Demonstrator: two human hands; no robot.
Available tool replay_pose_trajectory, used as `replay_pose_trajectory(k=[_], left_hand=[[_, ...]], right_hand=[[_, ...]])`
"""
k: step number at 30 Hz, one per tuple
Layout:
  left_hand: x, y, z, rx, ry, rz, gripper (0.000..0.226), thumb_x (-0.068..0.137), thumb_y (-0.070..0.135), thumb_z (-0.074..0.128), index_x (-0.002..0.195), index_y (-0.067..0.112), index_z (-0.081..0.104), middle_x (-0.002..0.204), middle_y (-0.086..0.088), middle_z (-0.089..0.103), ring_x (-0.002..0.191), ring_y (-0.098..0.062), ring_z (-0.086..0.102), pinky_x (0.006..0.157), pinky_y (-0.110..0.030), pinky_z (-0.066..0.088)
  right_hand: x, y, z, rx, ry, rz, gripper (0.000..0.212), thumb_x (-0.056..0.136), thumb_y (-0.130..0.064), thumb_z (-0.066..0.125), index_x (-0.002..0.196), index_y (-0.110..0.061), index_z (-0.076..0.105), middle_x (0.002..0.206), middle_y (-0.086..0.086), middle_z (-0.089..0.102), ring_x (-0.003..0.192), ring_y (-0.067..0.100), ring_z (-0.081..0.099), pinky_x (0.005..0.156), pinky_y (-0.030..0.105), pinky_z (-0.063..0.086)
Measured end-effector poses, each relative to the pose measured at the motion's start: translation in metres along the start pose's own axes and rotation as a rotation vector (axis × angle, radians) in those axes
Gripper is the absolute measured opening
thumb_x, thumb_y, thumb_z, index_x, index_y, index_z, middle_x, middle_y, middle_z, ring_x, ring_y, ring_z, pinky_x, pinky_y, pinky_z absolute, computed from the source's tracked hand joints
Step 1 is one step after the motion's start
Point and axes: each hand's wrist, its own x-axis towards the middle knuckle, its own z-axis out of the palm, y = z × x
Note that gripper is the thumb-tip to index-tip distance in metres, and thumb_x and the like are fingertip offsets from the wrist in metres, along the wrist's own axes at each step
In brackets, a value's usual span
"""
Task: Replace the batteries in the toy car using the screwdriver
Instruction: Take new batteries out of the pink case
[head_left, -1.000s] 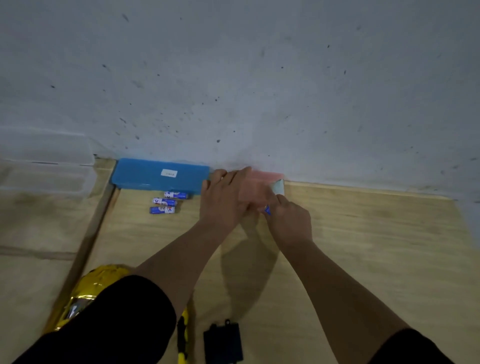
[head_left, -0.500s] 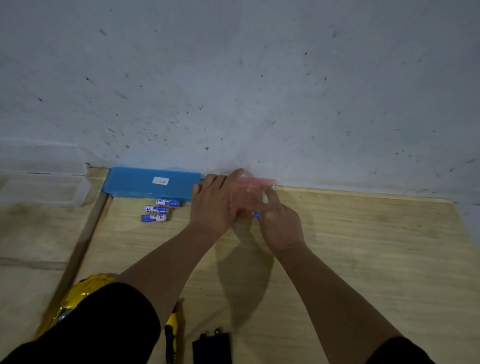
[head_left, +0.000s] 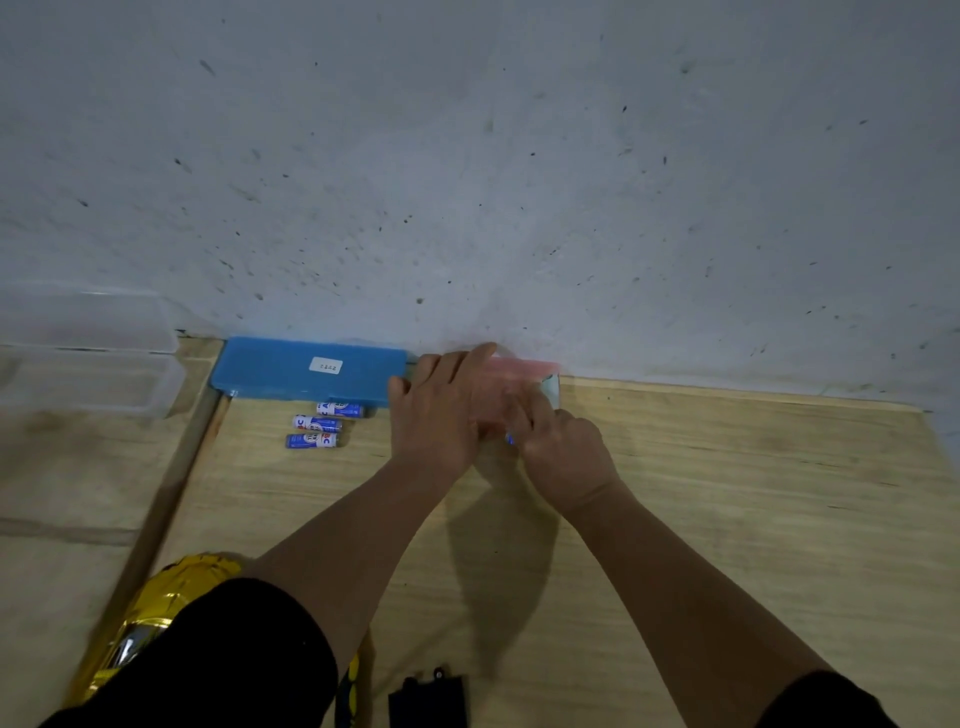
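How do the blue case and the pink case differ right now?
The blue case is opaque and untouched; the pink case is translucent, with both hands, left and right, on it. The blue one looks longer. Both lie along the wall on the wooden board.

Blue case (head_left: 306, 368) is showing a white sticker (head_left: 326, 366), approx "2442" (blurry); batteries (head_left: 313, 440) lettering is staying unreadable.

1. The pink box (head_left: 511, 387) is mostly covered by both hands (head_left: 441, 410), and its contents are unreadable.
2. A blue bit (head_left: 509, 439) between the hands is too small to identify.
3. The gold car (head_left: 150, 613) is partly behind a black sleeve (head_left: 228, 660).
4. A black part (head_left: 428, 701) is cut off by the bottom edge.
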Motion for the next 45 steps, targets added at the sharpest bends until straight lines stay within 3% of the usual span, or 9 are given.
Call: replay_pose_trajectory(k=[4, 10, 15, 18, 22, 30, 34, 39, 45], left_hand=[[0.001, 0.001, -0.001, 0.029, -0.006, 0.012, 0.074, 0.085, 0.039, 0.061, 0.144, 0.036, 0.016, 0.144, 0.006, 0.038, 0.128, -0.018, 0.033, 0.098, -0.037, 0.028], [0.000, -0.001, 0.001, 0.042, 0.029, 0.037, 0.073, 0.087, 0.039, 0.058, 0.145, 0.036, 0.014, 0.144, 0.007, 0.038, 0.127, -0.018, 0.033, 0.096, -0.036, 0.028], [0.001, -0.003, 0.007, 0.045, 0.023, 0.040, 0.078, 0.084, 0.039, 0.064, 0.145, 0.036, 0.015, 0.145, 0.006, 0.037, 0.128, -0.018, 0.034, 0.097, -0.037, 0.029], [0.000, -0.002, 0.007, 0.051, 0.042, 0.036, 0.090, 0.077, 0.037, 0.072, 0.145, 0.040, 0.013, 0.145, 0.004, 0.034, 0.127, -0.019, 0.033, 0.093, -0.037, 0.031], [-0.007, -0.004, 0.006, 0.060, 0.150, 0.051, 0.110, 0.052, 0.032, 0.087, 0.141, 0.038, 0.022, 0.131, -0.001, 0.042, 0.112, -0.020, 0.036, 0.077, -0.037, 0.040], [-0.002, -0.007, -0.007, 0.085, 0.078, 0.067, 0.130, 0.051, 0.054, 0.085, 0.145, 0.035, -0.002, 0.134, -0.006, 0.041, 0.116, -0.022, 0.029, 0.084, -0.040, 0.040], [0.012, -0.011, -0.014, 0.095, 0.023, 0.064, 0.139, 0.042, 0.063, 0.083, 0.143, 0.035, -0.009, 0.128, -0.006, 0.027, 0.110, -0.021, 0.025, 0.083, -0.037, 0.035], [0.015, -0.018, -0.007, 0.088, 0.091, 0.102, 0.135, 0.040, 0.067, 0.081, 0.145, 0.031, 0.004, 0.123, -0.013, 0.047, 0.105, -0.024, 0.034, 0.074, -0.039, 0.040], [0.016, -0.017, -0.009, 0.077, 0.054, 0.116, 0.135, 0.043, 0.066, 0.079, 0.143, 0.035, -0.007, 0.131, -0.014, 0.041, 0.110, -0.023, 0.027, 0.081, -0.039, 0.036]], right_hand=[[0.000, 0.002, -0.001, -0.082, 0.045, -0.109, 0.029, 0.074, -0.009, 0.062, 0.100, -0.001, 0.072, 0.097, 0.023, 0.071, 0.030, 0.016, 0.043, 0.031, 0.019, 0.028], [-0.003, 0.001, 0.011, -0.145, 0.137, -0.176, 0.064, 0.097, -0.002, 0.007, 0.101, 0.003, 0.071, 0.096, 0.029, 0.069, 0.032, 0.019, 0.045, 0.032, 0.021, 0.031], [0.002, 0.009, 0.005, -0.132, 0.150, -0.206, 0.057, 0.093, 0.002, 0.012, 0.101, 0.003, 0.069, 0.094, 0.025, 0.069, 0.034, 0.017, 0.045, 0.032, 0.021, 0.032], [0.004, 0.020, -0.005, -0.060, 0.130, -0.205, 0.030, 0.078, -0.004, 0.051, 0.101, 0.000, 0.069, 0.093, 0.021, 0.070, 0.034, 0.017, 0.048, 0.030, 0.021, 0.036], [0.008, 0.028, -0.010, 0.068, 0.075, -0.114, 0.046, 0.063, -0.003, 0.075, 0.107, 0.000, 0.063, 0.094, 0.020, 0.068, 0.041, 0.023, 0.057, 0.032, 0.029, 0.046], [0.038, 0.052, -0.027, 0.240, 0.230, 0.025, 0.044, 0.061, 0.002, 0.077, 0.103, -0.005, 0.066, 0.098, 0.010, 0.069, 0.052, 0.024, 0.064, 0.041, 0.027, 0.050], [0.026, 0.040, -0.018, 0.224, 0.343, -0.139, 0.017, 0.074, -0.001, 0.062, 0.090, -0.006, 0.063, 0.083, 0.011, 0.063, 0.049, 0.019, 0.053, 0.038, 0.027, 0.042], [0.036, 0.022, 0.013, 0.318, 0.249, -0.164, 0.030, 0.060, -0.020, 0.082, 0.077, -0.010, 0.059, 0.071, 0.007, 0.058, 0.050, 0.019, 0.056, 0.040, 0.022, 0.038], [0.034, 0.018, 0.026, 0.517, 0.084, -0.002, 0.048, 0.079, -0.053, 0.046, 0.102, -0.013, 0.061, 0.092, 0.007, 0.061, 0.079, 0.023, 0.062, 0.062, 0.026, 0.051]])
